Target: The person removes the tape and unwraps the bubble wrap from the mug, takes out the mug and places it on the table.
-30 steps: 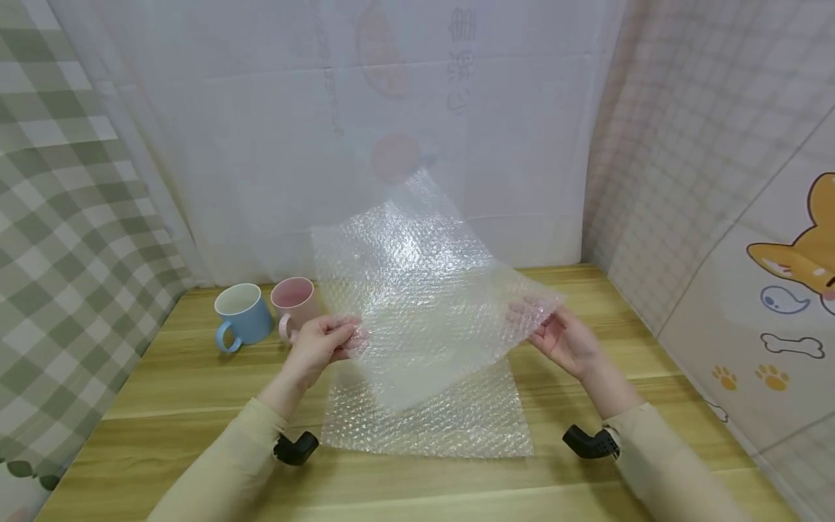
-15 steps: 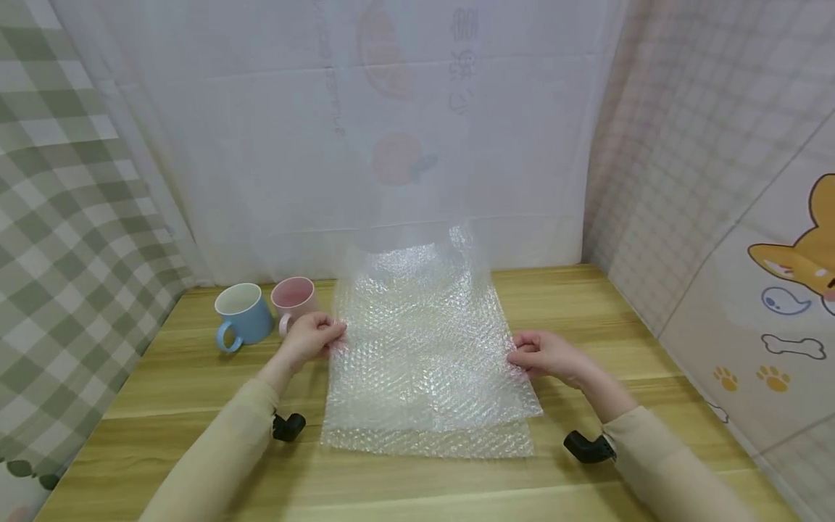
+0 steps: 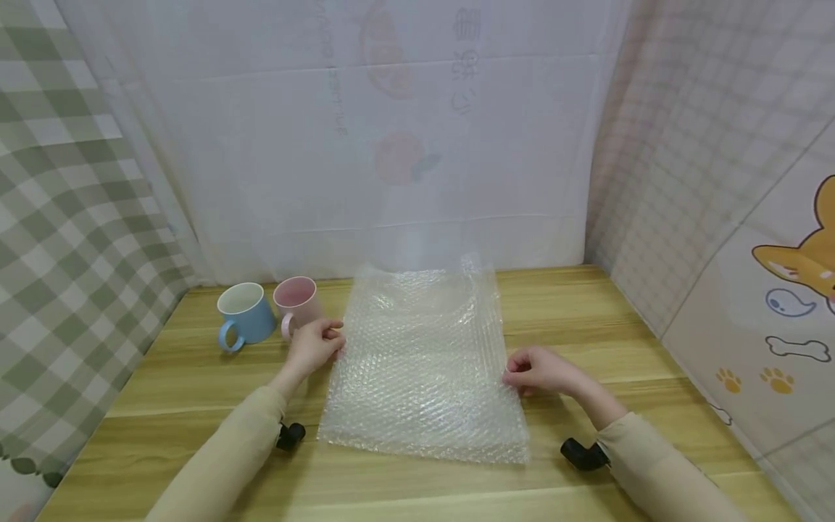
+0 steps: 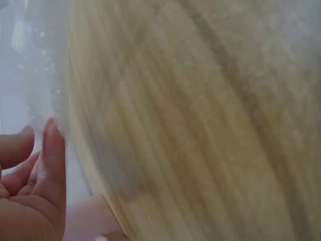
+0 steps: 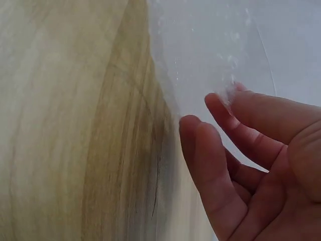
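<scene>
1. Bubble wrap lies spread flat on the wooden surface.
2. Left hand and right hand pinch its side edges.
3. Blue mug and pink mug stand unwrapped beside it.

Two mugs, one blue and one pink, two bubble wrap sheets, two hands
</scene>
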Demonstrator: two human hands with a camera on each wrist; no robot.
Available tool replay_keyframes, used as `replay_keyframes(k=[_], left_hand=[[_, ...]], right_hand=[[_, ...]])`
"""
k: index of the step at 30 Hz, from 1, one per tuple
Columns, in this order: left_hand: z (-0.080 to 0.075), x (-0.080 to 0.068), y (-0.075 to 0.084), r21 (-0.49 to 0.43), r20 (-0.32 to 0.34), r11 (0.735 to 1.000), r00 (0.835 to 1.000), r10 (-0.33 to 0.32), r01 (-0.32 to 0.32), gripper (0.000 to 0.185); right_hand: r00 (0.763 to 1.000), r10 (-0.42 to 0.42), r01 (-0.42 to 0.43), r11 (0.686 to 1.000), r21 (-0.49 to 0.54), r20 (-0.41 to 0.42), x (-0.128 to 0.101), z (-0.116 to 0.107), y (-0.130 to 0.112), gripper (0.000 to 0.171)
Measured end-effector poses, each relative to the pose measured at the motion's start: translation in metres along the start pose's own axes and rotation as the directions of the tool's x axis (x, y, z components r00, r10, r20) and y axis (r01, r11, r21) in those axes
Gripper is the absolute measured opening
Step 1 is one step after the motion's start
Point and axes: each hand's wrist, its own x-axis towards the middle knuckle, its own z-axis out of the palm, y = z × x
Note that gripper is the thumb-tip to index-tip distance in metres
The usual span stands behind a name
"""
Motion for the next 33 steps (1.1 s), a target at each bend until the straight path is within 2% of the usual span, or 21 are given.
replay_keyframes(k=[4,8,12,17,21,25,30,33], left_hand=[[0.001,-0.001,-0.003,0.046,-0.001,0.999,1.000,0.013,-0.013,0.035],[-0.002,-0.005,-0.003,0.095,0.008,0.995,1.000,0.026,-0.027,0.040],[-0.006,-0.011,0.000,0.118,0.023,0.993,1.000,0.005,-0.008,0.044],[-0.005,-0.015,0.001,0.032,0.082,0.998,0.995,-0.057,0.055,0.037],[0.003,-0.015,0.003,-0.033,0.101,0.994,0.990,-0.097,0.101,0.036],[0.016,-0.012,0.008,-0.067,0.105,0.989,0.987,-0.123,0.130,0.038],[0.034,-0.011,0.018,-0.108,0.131,0.984,0.983,-0.128,0.142,0.041],[0.044,-0.011,0.025,-0.124,0.149,0.984,0.983,-0.106,0.125,0.044]], right_hand=[[1.000,0.006,-0.006,0.999,-0.053,-0.013,0.000,0.002,-0.002,0.022],[0.995,0.049,-0.056,0.996,-0.075,-0.091,0.000,0.004,-0.003,0.021],[0.981,0.122,-0.122,0.992,0.013,-0.150,-0.001,0.006,-0.003,0.033],[0.985,0.126,-0.112,0.987,0.117,-0.120,0.000,0.007,0.001,0.041],[0.987,0.103,-0.084,0.985,0.151,-0.121,0.001,0.004,0.007,0.041],[0.982,0.115,-0.094,0.985,0.145,-0.148,-0.004,-0.005,0.014,0.041],[0.976,0.134,-0.112,0.985,0.133,-0.170,-0.014,-0.020,0.024,0.041],[0.973,0.138,-0.116,0.985,0.126,-0.183,-0.020,-0.028,0.030,0.041]])
